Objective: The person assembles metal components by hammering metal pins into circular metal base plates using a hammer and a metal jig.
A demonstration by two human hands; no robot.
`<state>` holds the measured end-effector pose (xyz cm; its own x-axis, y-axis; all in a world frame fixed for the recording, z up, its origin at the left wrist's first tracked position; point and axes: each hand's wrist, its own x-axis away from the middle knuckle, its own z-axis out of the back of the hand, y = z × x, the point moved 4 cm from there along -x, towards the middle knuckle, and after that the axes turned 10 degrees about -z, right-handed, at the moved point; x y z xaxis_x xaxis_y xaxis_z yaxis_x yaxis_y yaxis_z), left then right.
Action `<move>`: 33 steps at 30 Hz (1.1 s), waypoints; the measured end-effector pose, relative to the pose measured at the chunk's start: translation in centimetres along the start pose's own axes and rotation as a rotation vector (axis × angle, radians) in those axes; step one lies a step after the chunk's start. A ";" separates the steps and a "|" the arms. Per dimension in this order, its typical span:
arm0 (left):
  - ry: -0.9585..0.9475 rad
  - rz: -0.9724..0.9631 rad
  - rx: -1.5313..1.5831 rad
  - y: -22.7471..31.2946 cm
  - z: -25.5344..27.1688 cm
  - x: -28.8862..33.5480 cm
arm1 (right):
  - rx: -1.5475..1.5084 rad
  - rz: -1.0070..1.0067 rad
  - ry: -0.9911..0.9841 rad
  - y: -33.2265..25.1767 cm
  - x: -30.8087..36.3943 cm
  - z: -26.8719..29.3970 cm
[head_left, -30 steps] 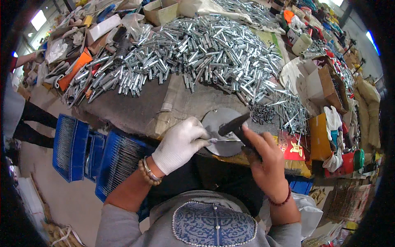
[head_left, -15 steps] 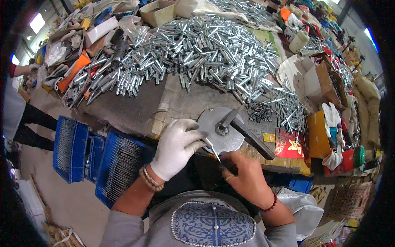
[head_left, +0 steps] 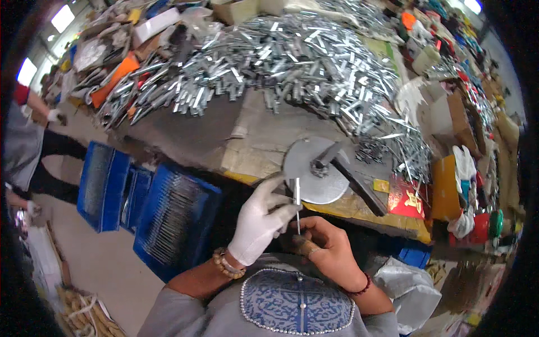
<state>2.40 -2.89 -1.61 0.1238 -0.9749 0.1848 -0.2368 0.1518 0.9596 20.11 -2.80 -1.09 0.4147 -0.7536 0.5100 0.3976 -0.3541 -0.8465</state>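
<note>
Upright in front of me stands a thin metal rod with a wider silver sleeve (head_left: 297, 191) at its top. My left hand (head_left: 255, 230), in a white glove, has its thumb and fingers closed on the rod below the sleeve. My right hand (head_left: 335, 250), mostly bare with a dark covering on a fingertip, pinches the lower end of the rod. Just beyond them a round grey metal disc (head_left: 297, 171) sits at the bench edge. A dark hammer (head_left: 362, 191) lies across it, its handle pointing toward my right.
Behind the disc spreads a large heap of silver metal tubes (head_left: 314, 67). Small dark pieces (head_left: 370, 151) and thin rods lie right of it, near a red card (head_left: 405, 197). Blue crates (head_left: 216, 196) of rods stand left. Another person (head_left: 25, 146) is at far left.
The rod has swung from slanted to upright and come nearer my body, both hands moving with it. The view has shifted, and more of the other person shows at the left.
</note>
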 end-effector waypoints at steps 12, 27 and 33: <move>0.397 -0.254 -0.205 -3.2 13.7 1.7 | -0.022 0.175 0.553 -0.4 -1.2 5.8; 1.078 0.120 -0.577 -20.5 39.5 1.4 | 0.049 0.277 0.672 0.4 -2.2 6.4; 1.055 0.158 -0.865 -18.6 37.8 1.3 | -0.070 0.134 0.613 -0.1 -1.2 6.3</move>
<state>-29.49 -13.10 -27.21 0.9111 -0.4121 0.0028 0.3055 0.6800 0.6666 24.73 1.62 -0.70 -0.0957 -0.9671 0.2359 0.3111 -0.2541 -0.9158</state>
